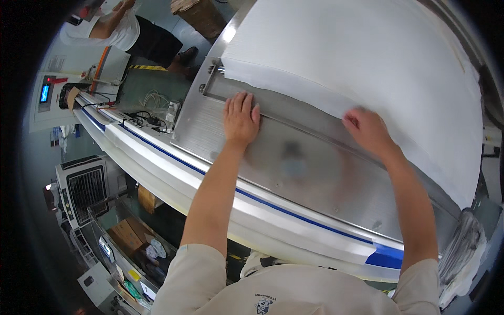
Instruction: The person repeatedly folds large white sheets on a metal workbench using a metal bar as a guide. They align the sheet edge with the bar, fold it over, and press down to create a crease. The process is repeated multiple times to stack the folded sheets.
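Observation:
My left hand (241, 118) lies flat on the brushed metal plate (325, 181), palm down and fingers stretched out, close to the plate's slot. A large white sheet (357, 52) spreads over the far part of the metal surface, with its near edge slightly wavy. At that edge my right hand (369, 130) is closed, thumb and fingers curled together at the sheet's margin; the fingertips are partly hidden. Between the hands runs a long recessed metal channel (307, 130), partly under the sheet.
White padded edging with a blue strip (294, 208) runs along the near side. At the far right lies bundled clear plastic (464, 244). A person (149, 42) stands at the upper left, near a cardboard box (199, 17). An air cooler (86, 189) and cables (152, 119) are at left.

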### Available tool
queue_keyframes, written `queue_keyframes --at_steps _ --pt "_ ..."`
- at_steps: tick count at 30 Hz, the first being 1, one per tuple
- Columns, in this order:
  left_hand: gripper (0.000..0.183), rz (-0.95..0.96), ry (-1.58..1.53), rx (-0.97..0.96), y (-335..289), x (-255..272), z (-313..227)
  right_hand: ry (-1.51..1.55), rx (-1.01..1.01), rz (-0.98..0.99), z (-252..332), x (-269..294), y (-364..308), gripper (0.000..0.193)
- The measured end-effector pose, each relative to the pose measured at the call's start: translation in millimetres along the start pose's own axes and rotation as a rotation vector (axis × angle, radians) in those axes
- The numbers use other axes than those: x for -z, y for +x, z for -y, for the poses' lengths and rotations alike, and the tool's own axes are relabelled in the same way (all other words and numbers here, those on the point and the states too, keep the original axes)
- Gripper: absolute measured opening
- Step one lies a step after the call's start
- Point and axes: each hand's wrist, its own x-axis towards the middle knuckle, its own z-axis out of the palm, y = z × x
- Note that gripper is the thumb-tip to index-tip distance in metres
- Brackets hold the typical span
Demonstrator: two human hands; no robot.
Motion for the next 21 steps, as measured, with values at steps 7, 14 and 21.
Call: queue_keyframes --at_steps 7,14,21 --pt "0.036 0.024 -0.104 0.044 10.7 -3.5 -11.1 0.184 0.205 -0.094 81.2 -30.9 192.1 0.02" --pt "0.036 0.072 -0.134 0.075 10.1 -4.2 -5.0 0.114 0.204 -0.092 92.5 -52.7 251.5 0.02" --pt "0.039 0.075 -0.162 0.089 13.4 -1.3 -3.3 0.059 0.189 -0.197 90.7 -58.5 248.3 0.02"
